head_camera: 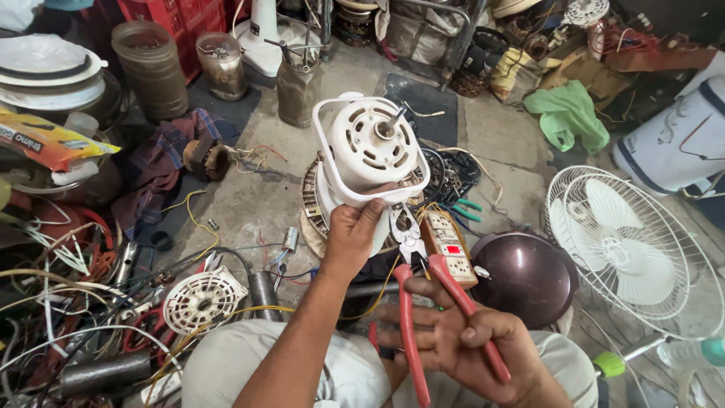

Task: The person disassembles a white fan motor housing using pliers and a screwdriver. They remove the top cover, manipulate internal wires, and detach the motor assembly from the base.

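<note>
The left hand grips the white fan motor from below, raised above the extension board. Just beside that board, the right hand clasps red-handled pliers, their tip just under the motor.

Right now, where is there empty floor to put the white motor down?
Bare concrete shows between the dark mat and the green cloth. A smaller patch lies between the checked cloth and the white motor in the left hand. The wire pile at left is crowded, as is the fan guard side beyond the right hand with red pliers.
</note>
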